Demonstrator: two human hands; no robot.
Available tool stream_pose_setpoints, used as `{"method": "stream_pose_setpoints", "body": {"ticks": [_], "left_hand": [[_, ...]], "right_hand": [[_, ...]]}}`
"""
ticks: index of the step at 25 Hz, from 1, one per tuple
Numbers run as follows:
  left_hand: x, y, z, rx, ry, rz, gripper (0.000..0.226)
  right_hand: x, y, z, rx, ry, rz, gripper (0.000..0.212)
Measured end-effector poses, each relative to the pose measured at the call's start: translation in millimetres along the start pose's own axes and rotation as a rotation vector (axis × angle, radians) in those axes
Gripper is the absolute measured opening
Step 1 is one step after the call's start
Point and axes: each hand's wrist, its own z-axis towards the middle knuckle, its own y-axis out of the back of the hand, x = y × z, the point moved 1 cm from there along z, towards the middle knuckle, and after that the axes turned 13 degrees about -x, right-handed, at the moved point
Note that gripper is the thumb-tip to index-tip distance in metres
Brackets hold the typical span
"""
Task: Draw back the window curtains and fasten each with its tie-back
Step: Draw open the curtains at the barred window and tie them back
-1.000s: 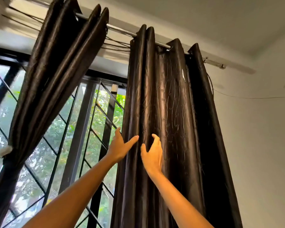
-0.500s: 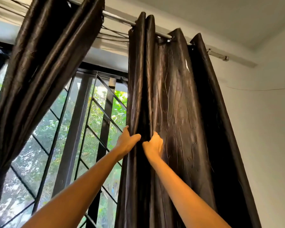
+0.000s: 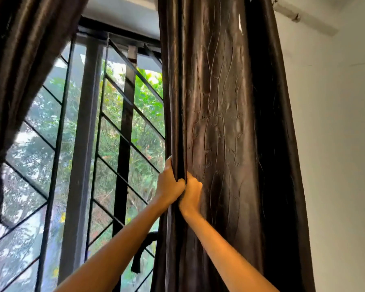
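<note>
The dark satin right curtain [image 3: 219,123] hangs in front of me, bunched toward the right wall. My left hand [image 3: 170,184] grips its leading fold from the window side. My right hand [image 3: 191,192] is closed on the same fold from the room side, touching the left hand. A dark tie-back strap [image 3: 142,251] dangles behind my left forearm, by the curtain's inner edge. The left curtain [image 3: 19,70] is drawn aside at the left and gathered low at the frame's edge.
A window with a black diagonal grille [image 3: 122,133] and thick vertical frame bars fills the middle, with green trees outside. A white wall [image 3: 335,144] stands right of the curtain. The curtain rod's end bracket [image 3: 293,15] shows at top right.
Both hands went from open against the curtain to closed on its leading fold, side by side. The view has tilted down and moved closer, so the rod is mostly out of sight.
</note>
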Motion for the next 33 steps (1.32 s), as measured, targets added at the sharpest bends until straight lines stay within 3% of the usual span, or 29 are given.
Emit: {"method": "stream_pose_setpoints", "body": {"ticks": [2, 6, 8, 10, 13, 15, 17, 18, 20, 22, 25, 28, 30, 33], "left_hand": [[19.3, -6.0, -21.3, 0.003, 0.014, 0.056, 0.05], [49.6, -21.2, -46.2, -0.002, 0.179, 0.071, 0.018], [49.3, -28.3, -52.1, -0.013, 0.231, -0.015, 0.029], [50.2, -33.8, -50.4, -0.023, 0.236, -0.039, 0.024], [58.6, -37.2, -39.4, -0.08, 0.238, 0.107, 0.021], [61.9, -38.0, -34.0, -0.082, 0.214, 0.167, 0.023], [60.6, -37.7, -33.7, -0.067, 0.182, 0.163, 0.024], [60.9, -37.8, -33.1, -0.068, 0.176, 0.161, 0.025], [65.3, -38.4, -31.6, -0.076, 0.177, 0.16, 0.025], [70.0, -38.2, -28.5, -0.077, 0.192, 0.162, 0.025], [75.7, -31.6, -24.8, -0.068, 0.198, 0.199, 0.025], [87.5, -23.2, -17.2, -0.059, 0.213, 0.216, 0.027], [95.2, -18.3, -12.5, -0.047, 0.234, 0.239, 0.041], [96.4, -6.7, -9.8, -0.03, 0.257, 0.255, 0.044]], "right_hand": [[-23.7, 10.8, -17.3, 0.055, 0.028, -0.069, 0.024], [-72.3, 32.3, -40.9, 0.188, 0.266, -0.285, 0.03], [-78.5, 38.0, -40.3, 0.266, 0.264, -0.263, 0.028], [-76.0, 47.5, -33.0, 0.399, 0.246, -0.306, 0.025], [-60.9, 68.2, -10.3, 0.594, 0.375, -0.512, 0.055], [-39.0, 75.0, 22.6, 0.408, 0.607, -0.528, 0.058], [-1.5, 73.4, 68.9, 0.055, 0.783, -0.418, 0.057], [20.5, 72.8, 94.5, -0.103, 0.768, -0.401, 0.063], [48.9, 70.3, 140.4, -0.268, 0.532, -0.427, 0.085], [60.9, 67.9, 165.4, -0.304, 0.324, -0.431, 0.103], [77.0, 55.7, 179.5, -0.314, 0.256, -0.43, 0.104], [90.0, 37.8, 190.8, -0.34, 0.247, -0.477, 0.085], [92.3, 30.8, 195.2, -0.338, 0.238, -0.47, 0.066], [94.8, 18.7, 180.2, -0.208, 0.176, -0.383, 0.04]]}}
